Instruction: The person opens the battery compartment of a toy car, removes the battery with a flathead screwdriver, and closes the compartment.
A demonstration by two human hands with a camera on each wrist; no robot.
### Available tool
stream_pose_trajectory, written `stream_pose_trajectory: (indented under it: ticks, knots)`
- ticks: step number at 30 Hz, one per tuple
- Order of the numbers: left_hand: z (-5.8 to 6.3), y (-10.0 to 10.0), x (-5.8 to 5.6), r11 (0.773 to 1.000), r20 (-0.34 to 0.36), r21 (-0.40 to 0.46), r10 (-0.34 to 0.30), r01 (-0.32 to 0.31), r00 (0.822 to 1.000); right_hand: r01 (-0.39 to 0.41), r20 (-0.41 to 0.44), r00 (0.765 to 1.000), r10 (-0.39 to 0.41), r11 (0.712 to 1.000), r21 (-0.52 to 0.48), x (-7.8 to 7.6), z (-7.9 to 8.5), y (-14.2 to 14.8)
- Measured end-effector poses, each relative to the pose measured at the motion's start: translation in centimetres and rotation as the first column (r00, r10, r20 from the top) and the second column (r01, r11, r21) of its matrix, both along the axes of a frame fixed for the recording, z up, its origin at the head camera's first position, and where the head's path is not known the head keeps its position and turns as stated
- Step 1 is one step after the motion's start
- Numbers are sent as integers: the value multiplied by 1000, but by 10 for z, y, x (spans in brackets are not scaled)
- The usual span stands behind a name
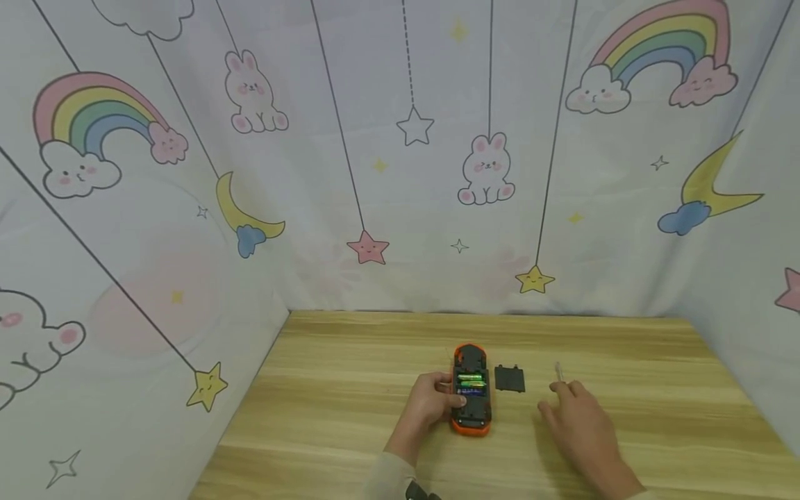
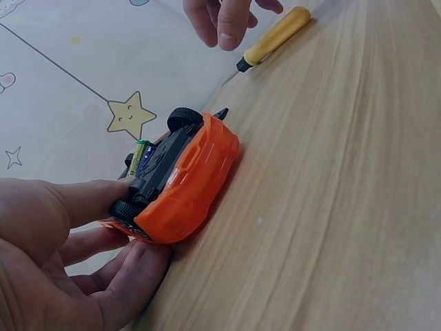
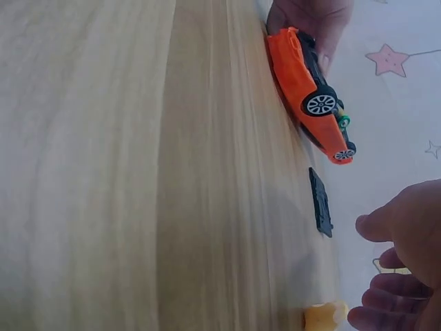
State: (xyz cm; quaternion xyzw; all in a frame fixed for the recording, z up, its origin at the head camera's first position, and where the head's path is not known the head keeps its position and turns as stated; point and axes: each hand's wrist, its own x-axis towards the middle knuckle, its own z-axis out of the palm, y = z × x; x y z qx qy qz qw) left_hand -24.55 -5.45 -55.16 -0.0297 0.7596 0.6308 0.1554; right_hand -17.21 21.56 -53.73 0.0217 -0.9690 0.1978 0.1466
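Observation:
An orange toy car (image 1: 471, 423) lies wheels-up on the table, its black underside showing. Inside its uncovered battery compartment are green batteries (image 1: 471, 380) and a blue battery (image 1: 469, 392). My left hand (image 1: 430, 399) grips the car by its side, thumb over the underside and fingers around the body. To the right of the car lies a black battery cover (image 1: 510, 379). My right hand (image 1: 581, 423) hovers over the table with loosely bent fingers, holding nothing. Close by it, a screwdriver (image 2: 279, 36) with a yellow handle rests on the table.
The wood-grain table (image 1: 337, 361) is enclosed at the back and sides by a white cloth (image 1: 425, 208) printed with rainbows, rabbits, moons and stars. The cloth meets the table's back edge behind the car.

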Motion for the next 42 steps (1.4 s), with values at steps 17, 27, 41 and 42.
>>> stream_pose_trajectory:
  ticks: [17, 27, 41, 42]
  knots:
    - [3, 2, 2, 1000, -2, -13, -4, 4, 1000, -78, 93, 992, 88, 991, -108, -3, -22, -36]
    - [3, 1, 2, 999, -2, -33, -2, 2, 1000, -67, 150, 984, 93, 983, -171, -4, -16, -50]
    - [4, 0, 3, 1000, -15, -25, 6, -6, 1000, -43, 232, 965, 122, 947, -317, -11, -14, -67]
    - [4, 0, 3, 1000, -21, -29, 5, -5, 1000, -44, 231, 965, 125, 944, -326, -11, -14, -69]
